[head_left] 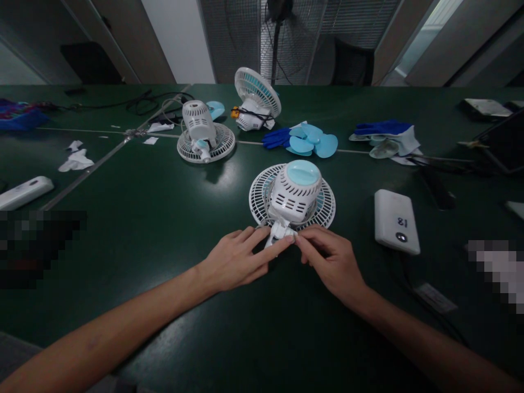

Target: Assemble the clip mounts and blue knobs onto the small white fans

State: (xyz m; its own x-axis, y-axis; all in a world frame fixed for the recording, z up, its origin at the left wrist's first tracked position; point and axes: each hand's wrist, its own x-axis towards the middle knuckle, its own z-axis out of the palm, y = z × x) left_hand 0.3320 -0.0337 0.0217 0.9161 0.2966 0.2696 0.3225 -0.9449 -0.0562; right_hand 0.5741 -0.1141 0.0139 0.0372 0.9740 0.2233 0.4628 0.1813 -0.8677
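A small white fan (295,196) lies grille-down on the dark green table, its motor housing with a light-blue cap facing up. The white clip base (281,231) at its near side sits between my hands. My left hand (241,256) grips this clip base from the left, its index finger stretched across the front. My right hand (327,254) pinches at the base's right end with thumb and index finger; whatever small part lies in that pinch is hidden.
Two more white fans (199,125) (256,101) stand farther back. Light-blue fan blades (313,141) lie by blue gloves (276,138), with more gloves (385,139) to the right. A white power bank (396,221) marked 81 rests right of my hand. Paper scraps (77,159) lie left.
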